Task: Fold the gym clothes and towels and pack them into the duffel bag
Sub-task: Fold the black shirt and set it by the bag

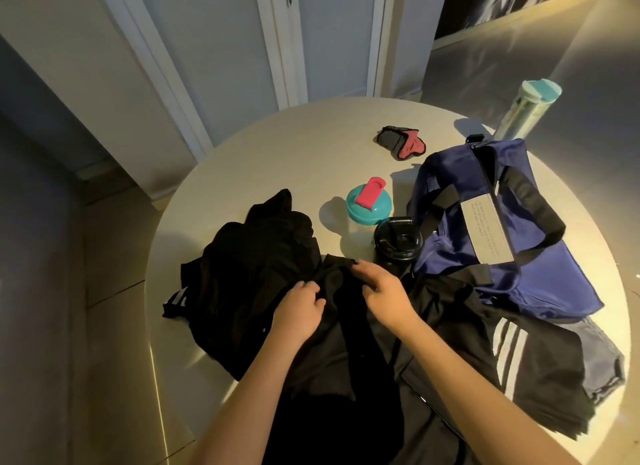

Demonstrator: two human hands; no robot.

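A crumpled black garment [343, 329] lies at the near edge of the round table [277, 145], left of the blue duffel bag [450, 253], and the left hand [299, 308] and right hand [381, 288] both pinch its upper edge with curled fingers.

1. A single wide-angle camera sits on the person's head, facing forward and steeply down.
2. It looks from close above the round desk [277, 145], whose near edge the frame's bottom cuts off.
3. Both forearms enter from below; the left hand [298, 308] and right hand [384, 291], on the black clothes [249, 256], lie just below centre.
4. Wall panels and floor fill the top and left margins.
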